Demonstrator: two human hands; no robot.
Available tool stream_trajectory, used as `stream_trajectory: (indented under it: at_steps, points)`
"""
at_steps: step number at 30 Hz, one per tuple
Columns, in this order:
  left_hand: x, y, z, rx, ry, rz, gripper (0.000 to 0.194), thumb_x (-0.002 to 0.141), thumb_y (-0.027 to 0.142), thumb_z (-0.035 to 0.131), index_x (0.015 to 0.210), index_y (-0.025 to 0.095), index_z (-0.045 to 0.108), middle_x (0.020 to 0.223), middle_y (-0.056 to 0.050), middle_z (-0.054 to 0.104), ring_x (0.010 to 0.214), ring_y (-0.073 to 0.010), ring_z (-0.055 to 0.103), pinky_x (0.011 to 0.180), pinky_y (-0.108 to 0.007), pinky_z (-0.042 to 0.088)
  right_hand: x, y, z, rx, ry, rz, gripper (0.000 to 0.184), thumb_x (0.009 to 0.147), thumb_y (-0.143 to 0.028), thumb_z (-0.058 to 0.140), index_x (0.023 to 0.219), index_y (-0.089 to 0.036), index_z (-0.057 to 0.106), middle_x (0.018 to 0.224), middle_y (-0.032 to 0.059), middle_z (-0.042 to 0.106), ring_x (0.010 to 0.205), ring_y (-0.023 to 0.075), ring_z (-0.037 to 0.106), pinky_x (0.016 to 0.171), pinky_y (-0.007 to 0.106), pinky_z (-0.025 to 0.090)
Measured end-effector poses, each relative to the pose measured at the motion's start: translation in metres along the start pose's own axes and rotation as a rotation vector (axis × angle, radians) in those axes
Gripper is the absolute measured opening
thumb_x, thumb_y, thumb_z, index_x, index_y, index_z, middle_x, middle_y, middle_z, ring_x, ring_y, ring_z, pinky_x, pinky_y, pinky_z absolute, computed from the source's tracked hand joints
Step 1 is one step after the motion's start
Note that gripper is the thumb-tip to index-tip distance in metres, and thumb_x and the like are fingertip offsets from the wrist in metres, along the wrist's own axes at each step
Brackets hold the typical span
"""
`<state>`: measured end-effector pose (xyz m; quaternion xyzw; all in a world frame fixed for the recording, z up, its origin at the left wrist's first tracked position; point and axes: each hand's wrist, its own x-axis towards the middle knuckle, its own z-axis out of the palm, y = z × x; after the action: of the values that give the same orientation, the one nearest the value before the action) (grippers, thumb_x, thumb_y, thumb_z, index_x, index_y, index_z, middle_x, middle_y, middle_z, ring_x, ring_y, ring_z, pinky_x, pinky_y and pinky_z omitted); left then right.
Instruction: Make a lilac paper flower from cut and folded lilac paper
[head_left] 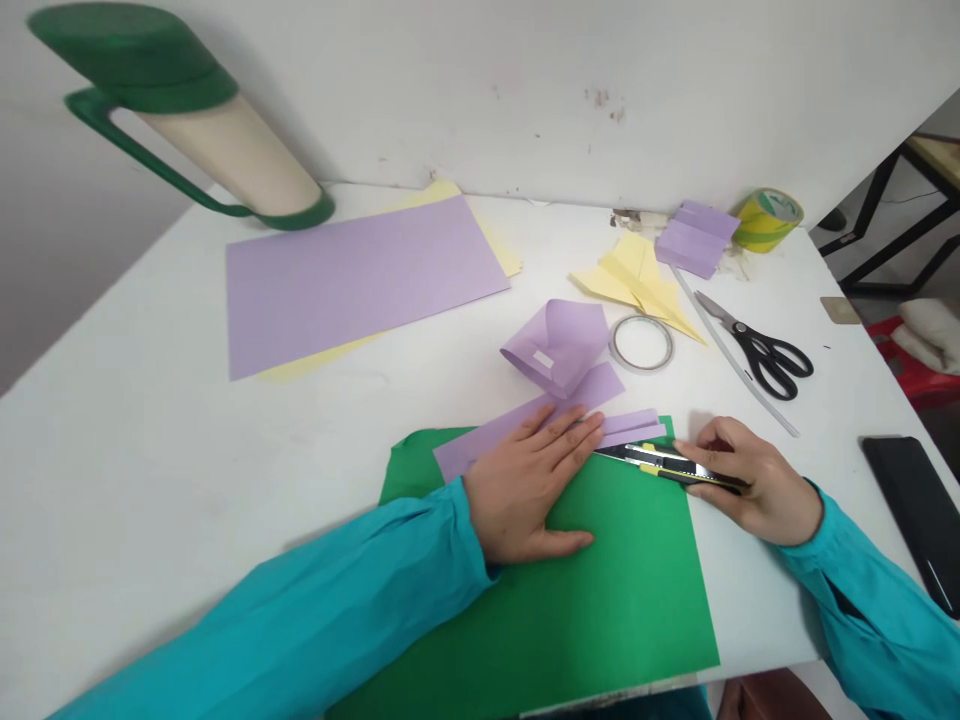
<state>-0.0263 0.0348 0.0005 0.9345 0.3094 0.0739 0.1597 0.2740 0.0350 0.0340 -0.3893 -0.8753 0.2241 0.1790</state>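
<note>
My left hand (536, 485) lies flat with its fingers spread, pressing on a folded purple paper strip (626, 428) and a green sheet (622, 600). In my right hand (757, 480) is a yellow and black utility knife (660, 462). Its tip points left, close to the strip's lower edge and my left fingertips. Another flat purple paper piece (469, 452) extends out beyond the left hand. Just behind sits a curled purple paper piece (559, 345) with a small white patch. Part of the strip is hidden under my left fingers.
A roll of tape (643, 343), a yellow paper plane (634, 275), scissors (757, 345) and yellow-green tape (769, 220) lie behind. Purple sheets (360, 280) rest on yellow paper at the left, near a tall green-lidded jug (232, 150). A black phone (915, 515) is at the right edge.
</note>
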Motion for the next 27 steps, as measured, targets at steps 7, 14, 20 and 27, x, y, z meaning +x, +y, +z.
stream_trajectory:
  at_steps: [7, 14, 20, 27]
  points:
    - [0.003, 0.0, -0.011, -0.15, 0.135, 0.137, 0.1, 0.08, 0.056, 0.049, 0.146, 0.006, -0.007, 0.154, -0.022, 0.009, 0.142, -0.0323, 0.008, 0.113, -0.05, 0.017, 0.001, 0.005, -0.002, -0.001, -0.007, 0.025, 0.036, 0.086, -0.026, 0.055, 0.121, -0.025, 0.06, 0.091, 0.0083, 0.053, 0.079, 0.0193, 0.053, 0.067, 0.033, 0.05]
    - [-0.015, -0.009, -0.021, -0.037, 0.033, 0.203, 0.072, 0.088, 0.042, 0.044, 0.148, 0.018, 0.012, 0.152, -0.011, 0.027, 0.141, -0.0264, 0.016, 0.114, -0.046, 0.017, -0.001, 0.009, -0.006, 0.011, 0.002, 0.037, 0.035, 0.085, -0.025, 0.058, 0.119, -0.025, 0.061, 0.09, 0.0076, 0.052, 0.078, 0.0186, 0.053, 0.066, 0.032, 0.05]
    - [-0.017, -0.012, -0.008, -0.007, -0.027, 0.122, 0.085, 0.084, 0.064, 0.039, 0.148, 0.014, 0.013, 0.152, -0.014, 0.024, 0.141, -0.0293, 0.017, 0.114, -0.047, 0.01, -0.001, 0.008, -0.006, 0.015, 0.006, 0.042, 0.034, 0.084, -0.024, 0.058, 0.117, -0.024, 0.062, 0.091, 0.0078, 0.053, 0.08, 0.0188, 0.054, 0.067, 0.031, 0.05]
    - [-0.015, -0.008, -0.009, 0.007, -0.021, 0.101, 0.087, 0.083, 0.065, 0.04, 0.147, 0.012, 0.015, 0.152, -0.014, 0.024, 0.141, -0.0294, 0.016, 0.114, -0.046, 0.009, 0.0, 0.009, -0.006, -0.005, 0.004, 0.008, 0.03, 0.084, -0.022, 0.059, 0.113, -0.023, 0.063, 0.091, 0.0079, 0.052, 0.079, 0.0182, 0.053, 0.066, 0.031, 0.049]
